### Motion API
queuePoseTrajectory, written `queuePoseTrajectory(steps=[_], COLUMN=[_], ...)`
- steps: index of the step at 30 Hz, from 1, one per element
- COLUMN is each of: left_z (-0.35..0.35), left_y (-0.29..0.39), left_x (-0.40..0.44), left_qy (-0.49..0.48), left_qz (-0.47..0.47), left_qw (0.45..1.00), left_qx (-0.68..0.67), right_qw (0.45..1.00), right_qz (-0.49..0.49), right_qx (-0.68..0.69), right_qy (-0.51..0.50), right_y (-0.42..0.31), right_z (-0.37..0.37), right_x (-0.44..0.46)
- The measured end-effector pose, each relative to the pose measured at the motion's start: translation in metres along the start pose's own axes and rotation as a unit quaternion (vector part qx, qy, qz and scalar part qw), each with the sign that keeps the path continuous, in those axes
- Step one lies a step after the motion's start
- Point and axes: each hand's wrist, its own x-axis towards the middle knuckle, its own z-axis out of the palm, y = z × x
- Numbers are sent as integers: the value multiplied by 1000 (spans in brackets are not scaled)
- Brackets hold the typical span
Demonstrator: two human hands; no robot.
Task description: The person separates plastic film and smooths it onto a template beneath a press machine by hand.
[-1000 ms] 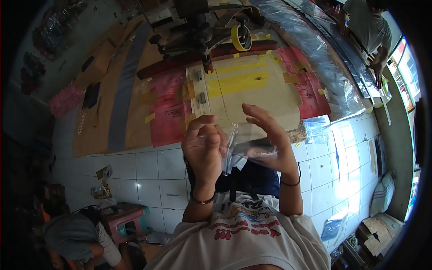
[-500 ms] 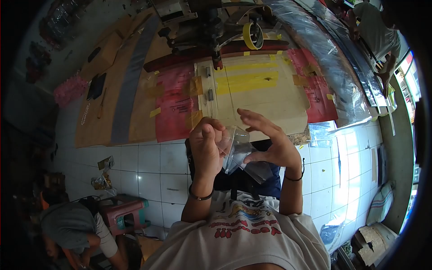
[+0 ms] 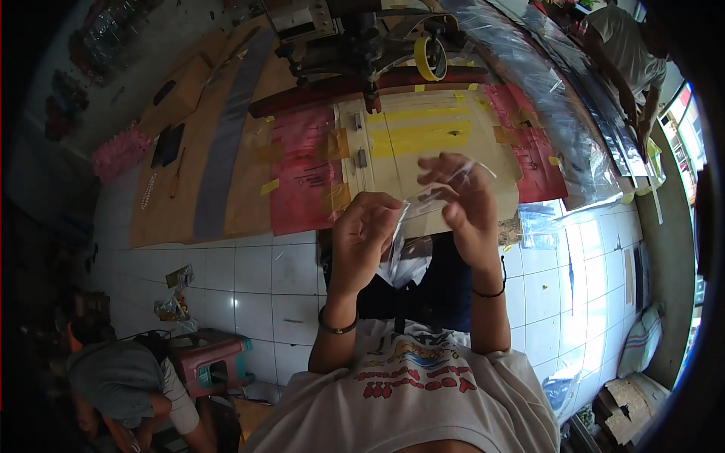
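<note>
My left hand point(image 3: 368, 235) is closed on a folded piece of clear plastic point(image 3: 411, 257), which hangs below the fingers in front of my lap. Up and to the right, my right hand point(image 3: 470, 208) has bent fingers with the thumb held apart from them. A thin clear plastic strip point(image 3: 483, 165) passes among its fingertips, its end sticking out to the right. More clear film seems to stretch between the two hands, though its outline is hard to follow. Behind them lies a beige board point(image 3: 423, 170) with yellow tape on it.
A black press-like machine point(image 3: 370, 57) with a yellow tape roll point(image 3: 430, 59) stands over the board. Red sheets point(image 3: 302, 174) flank it on the brown table point(image 3: 162, 219). Plastic-wrapped sheets point(image 3: 544, 90) lie right. One person point(image 3: 627, 53) is far right, another point(image 3: 121, 377) lower left near a stool point(image 3: 211, 362).
My right hand has risen away from the plastic, and a thin strip now shows at its fingers. The plastic in my left hand has turned and looks narrower.
</note>
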Motion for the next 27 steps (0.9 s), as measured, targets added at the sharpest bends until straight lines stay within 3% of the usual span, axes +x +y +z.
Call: queuePoseTrajectory(steps=[4, 7, 8, 10, 12, 14, 16, 19, 21, 24, 27], left_z=[0, 0, 2, 4, -3, -9, -22, -28, -32, -29, -24], left_y=[-2, -9, -8, -5, -6, -5, -8, -37, -46, -44, -55], left_x=[-5, 1, 5, 14, 16, 19, 31, 70, 82, 71, 53], left_qy=[37, 26, 74, 171, 169, 154, 112, 123, 143, 111, -67], left_qz=[-8, 48, 70, 109, 126, 132, 66, 112, 146, 200, 179], left_qw=[992, 978, 979, 972, 975, 978, 992, 976, 927, 870, 852], left_qx=[-117, -201, -174, -119, -76, -51, -3, 144, 315, 436, 487], right_qw=[994, 983, 972, 978, 978, 965, 951, 939, 913, 873, 838], right_qz=[49, 148, 177, 183, 192, 239, 278, 207, 173, 171, 146], right_qx=[59, -63, -116, -94, -80, -105, -134, -250, -343, -442, -522], right_qy=[-77, -92, -101, -36, 27, 21, 24, 111, 140, 112, 59], right_y=[-14, -18, -16, -11, -9, -13, -11, -2, 17, 34, 42], right_z=[5, -1, -5, -2, 0, -1, -4, 1, -12, -32, -36], right_x=[0, -3, -4, -9, -14, -11, -9, 4, 10, 12, 6])
